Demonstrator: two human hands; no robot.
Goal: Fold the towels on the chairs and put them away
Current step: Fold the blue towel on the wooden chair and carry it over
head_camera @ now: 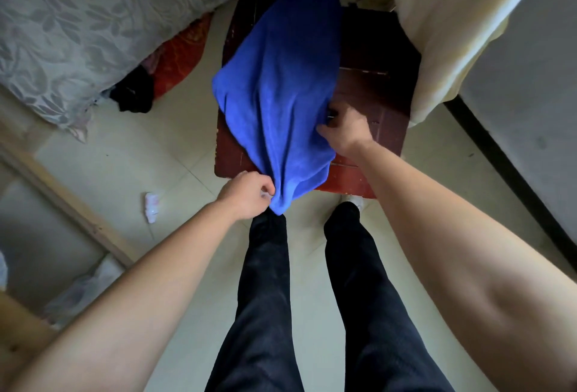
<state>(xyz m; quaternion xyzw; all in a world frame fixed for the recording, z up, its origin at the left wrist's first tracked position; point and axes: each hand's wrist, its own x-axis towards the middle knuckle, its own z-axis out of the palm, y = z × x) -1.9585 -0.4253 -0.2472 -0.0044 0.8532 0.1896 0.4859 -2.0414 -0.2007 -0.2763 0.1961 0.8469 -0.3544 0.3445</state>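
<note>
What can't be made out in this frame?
Head view:
Chair: back covered by the blue towel and cut off at the top edge.
Right hand: fingertips buried in the towel edge it grips.
White item on the floor: too small to identify.
Cream cloth: cut off by the right edge.

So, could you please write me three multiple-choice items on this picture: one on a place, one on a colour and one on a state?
1. Where does the towel lie?
A. on a bed
B. on the chair seat
C. on the floor

2. What colour is the towel?
A. blue
B. white
C. green

3. What is the left hand doing?
A. hanging idle
B. pinching the towel's near corner
C. lying flat on the seat

Answers:
1 B, the towel drapes over the red-brown seat.
2 A, it is bright blue all over.
3 B, its fingers close on the corner at the seat's front edge, while the right hand grips the right edge.
</note>
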